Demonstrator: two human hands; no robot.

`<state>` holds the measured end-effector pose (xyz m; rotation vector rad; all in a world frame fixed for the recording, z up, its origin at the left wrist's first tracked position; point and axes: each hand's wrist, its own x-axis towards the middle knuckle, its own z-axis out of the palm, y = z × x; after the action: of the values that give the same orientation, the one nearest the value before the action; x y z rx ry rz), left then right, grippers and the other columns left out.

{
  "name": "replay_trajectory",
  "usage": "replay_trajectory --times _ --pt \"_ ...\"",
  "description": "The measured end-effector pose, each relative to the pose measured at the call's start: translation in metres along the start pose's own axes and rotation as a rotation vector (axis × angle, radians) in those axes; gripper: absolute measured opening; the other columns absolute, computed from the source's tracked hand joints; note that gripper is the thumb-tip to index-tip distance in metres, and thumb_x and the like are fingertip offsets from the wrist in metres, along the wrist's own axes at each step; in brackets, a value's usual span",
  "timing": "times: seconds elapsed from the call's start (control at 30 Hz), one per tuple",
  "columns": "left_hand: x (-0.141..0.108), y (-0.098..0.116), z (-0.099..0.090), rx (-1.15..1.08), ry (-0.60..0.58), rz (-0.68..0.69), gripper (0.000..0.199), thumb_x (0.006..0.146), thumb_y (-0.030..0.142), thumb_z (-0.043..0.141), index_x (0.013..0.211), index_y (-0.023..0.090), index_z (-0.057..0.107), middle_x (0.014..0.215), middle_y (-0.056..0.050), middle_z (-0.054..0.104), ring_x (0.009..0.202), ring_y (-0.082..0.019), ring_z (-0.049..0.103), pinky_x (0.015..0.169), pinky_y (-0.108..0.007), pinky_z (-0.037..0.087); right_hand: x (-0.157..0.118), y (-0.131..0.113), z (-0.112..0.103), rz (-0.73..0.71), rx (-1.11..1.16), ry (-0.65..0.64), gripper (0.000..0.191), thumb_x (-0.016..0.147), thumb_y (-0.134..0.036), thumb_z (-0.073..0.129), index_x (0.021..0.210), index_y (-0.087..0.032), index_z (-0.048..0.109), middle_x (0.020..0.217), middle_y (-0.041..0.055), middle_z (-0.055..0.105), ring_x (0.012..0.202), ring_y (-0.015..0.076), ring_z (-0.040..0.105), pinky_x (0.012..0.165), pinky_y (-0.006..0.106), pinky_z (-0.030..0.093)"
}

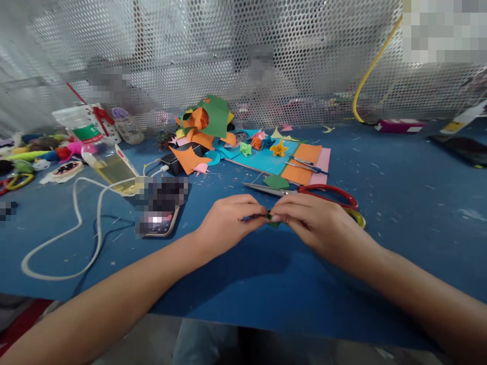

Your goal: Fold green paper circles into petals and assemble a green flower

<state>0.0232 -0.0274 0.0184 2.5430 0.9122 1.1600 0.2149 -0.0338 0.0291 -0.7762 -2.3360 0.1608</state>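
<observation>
Between my two hands is a small piece of dark green paper (274,224), mostly hidden by the fingers. My left hand (234,223) pinches its left side with thumb and fingers. From the other side, my right hand (315,215) pinches it too, the fingertips of both hands almost meeting. Just beyond the right hand lie scissors (329,191) with red and yellow handles, their blades pointing left. A cut green paper piece (276,182) rests behind the blades. Small folded paper flowers, one of them yellow-orange (279,148), sit on blue paper (262,161) farther back.
A phone (162,210) with a white cable (78,203) lies left of my hands. Behind it are a tilted bottle of yellowish liquid (114,170) and a heap of paper scraps (215,116). Tweezers (306,165) lie on orange paper (304,172). A perforated metal screen (213,45) stands behind the blue table (236,289).
</observation>
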Motion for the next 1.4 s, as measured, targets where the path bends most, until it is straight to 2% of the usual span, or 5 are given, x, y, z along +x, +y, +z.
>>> replay_trajectory --times 0.2,0.43,0.6,1.07,1.4 --pt "0.007 0.009 -0.006 -0.498 0.148 -0.352 0.01 0.078 0.025 0.063 0.082 0.016 0.064 0.081 -0.002 0.06 0.062 -0.008 0.056 0.047 -0.015 0.053 0.003 -0.008 -0.011 0.183 0.13 0.376 0.013 0.086 -0.016 0.049 0.092 -0.021 0.06 0.089 0.0031 0.064 0.085 0.0149 0.06 0.077 0.028 0.049" --pt "0.007 0.01 -0.012 -0.745 0.113 -0.341 0.01 0.081 0.026 0.058 0.083 0.016 0.058 0.08 -0.001 0.052 0.065 -0.008 0.054 0.054 -0.018 0.058 0.0 -0.011 -0.008 0.094 0.263 0.351 0.016 0.081 -0.013 0.054 0.093 -0.022 0.059 0.086 0.0019 0.063 0.079 0.0123 0.06 0.07 0.024 0.05" --pt "0.006 0.015 -0.016 -0.763 0.029 -0.332 0.012 0.083 0.027 0.057 0.083 0.016 0.056 0.081 -0.001 0.051 0.062 -0.007 0.054 0.056 -0.019 0.057 -0.001 -0.013 -0.009 0.046 0.303 0.352 0.016 0.079 -0.011 0.057 0.091 -0.021 0.059 0.085 0.0018 0.064 0.077 0.0111 0.06 0.07 0.023 0.051" --pt "0.005 0.022 -0.016 -0.71 0.061 -0.378 0.018 0.081 0.033 0.06 0.082 0.015 0.059 0.079 -0.002 0.057 0.059 -0.007 0.055 0.055 -0.019 0.054 0.002 -0.02 -0.013 -0.091 0.268 0.376 0.013 0.071 -0.009 0.068 0.077 -0.02 0.062 0.07 0.0006 0.068 0.062 0.0106 0.064 0.062 0.018 0.055" --pt "0.002 0.017 -0.017 -0.407 0.119 -0.055 0.006 0.08 0.015 0.061 0.086 0.017 0.062 0.082 -0.004 0.063 0.071 -0.01 0.058 0.056 -0.018 0.051 0.003 -0.023 -0.015 -0.057 0.157 0.398 0.009 0.073 -0.012 0.067 0.074 -0.02 0.064 0.065 -0.0012 0.07 0.06 0.011 0.066 0.061 0.017 0.055"
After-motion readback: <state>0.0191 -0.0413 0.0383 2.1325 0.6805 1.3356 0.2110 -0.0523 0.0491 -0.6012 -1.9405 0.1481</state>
